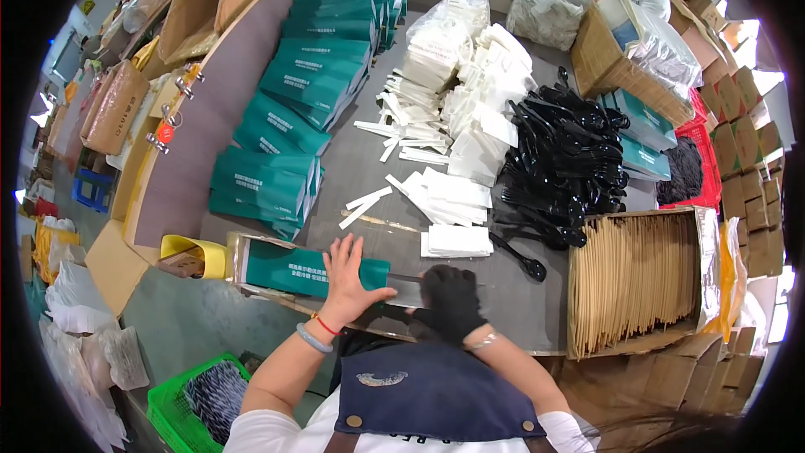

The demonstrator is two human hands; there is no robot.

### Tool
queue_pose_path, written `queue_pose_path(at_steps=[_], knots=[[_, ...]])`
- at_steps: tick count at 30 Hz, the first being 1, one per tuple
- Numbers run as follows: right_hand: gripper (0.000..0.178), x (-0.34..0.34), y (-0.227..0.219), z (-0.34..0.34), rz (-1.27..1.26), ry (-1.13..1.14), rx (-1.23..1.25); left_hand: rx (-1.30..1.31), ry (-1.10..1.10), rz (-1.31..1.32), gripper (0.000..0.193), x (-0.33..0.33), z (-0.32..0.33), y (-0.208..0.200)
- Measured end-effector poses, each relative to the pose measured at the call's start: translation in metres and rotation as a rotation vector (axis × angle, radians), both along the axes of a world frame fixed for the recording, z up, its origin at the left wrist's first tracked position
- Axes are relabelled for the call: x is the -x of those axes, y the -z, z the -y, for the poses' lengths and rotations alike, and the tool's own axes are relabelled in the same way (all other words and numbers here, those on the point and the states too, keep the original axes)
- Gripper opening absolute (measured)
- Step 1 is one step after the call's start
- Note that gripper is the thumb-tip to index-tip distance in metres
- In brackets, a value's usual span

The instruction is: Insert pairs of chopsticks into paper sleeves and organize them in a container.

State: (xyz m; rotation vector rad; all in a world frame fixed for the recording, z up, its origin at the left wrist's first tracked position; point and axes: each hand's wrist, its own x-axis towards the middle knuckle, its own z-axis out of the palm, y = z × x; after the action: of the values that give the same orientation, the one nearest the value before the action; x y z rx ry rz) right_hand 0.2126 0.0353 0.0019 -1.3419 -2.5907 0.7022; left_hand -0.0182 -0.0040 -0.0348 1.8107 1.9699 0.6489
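Green packet (277, 268) lies under the spread left hand (345, 281); right of it, gloved right hand (453, 302), grip I cannot tell.

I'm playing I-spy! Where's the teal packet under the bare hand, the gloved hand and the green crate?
Teal packet (283, 268), head view: left part of its face.
Gloved right hand (454, 302), head view: its back.
Green crate (170, 416), head view: its left wall.

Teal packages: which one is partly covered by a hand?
The teal package at the table's near edge, under the bare left hand. The others lie farther up the table, at its left and right, with no hand over them.
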Motion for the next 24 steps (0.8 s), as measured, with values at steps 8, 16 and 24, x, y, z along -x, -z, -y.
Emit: queue_pose_path(at_steps=[8, 16, 24], knots=[[0.051, -0.060, -0.005, -0.018, -0.288, 0.392, -0.229, -0.180, -0.109, -0.147, 0.022, 0.032, -0.081, 0.005], [0.032, -0.314, -0.003, 0.008, -0.058, 1.255, -0.380, -0.184, 0.018, -0.056, 0.012, 0.022, -0.082, -0.009], [0.043, -0.365, 0.026, 0.013, 0.257, 1.186, -0.264, -0.290, 0.319, -0.093, 0.022, -0.074, -0.094, -0.010]])
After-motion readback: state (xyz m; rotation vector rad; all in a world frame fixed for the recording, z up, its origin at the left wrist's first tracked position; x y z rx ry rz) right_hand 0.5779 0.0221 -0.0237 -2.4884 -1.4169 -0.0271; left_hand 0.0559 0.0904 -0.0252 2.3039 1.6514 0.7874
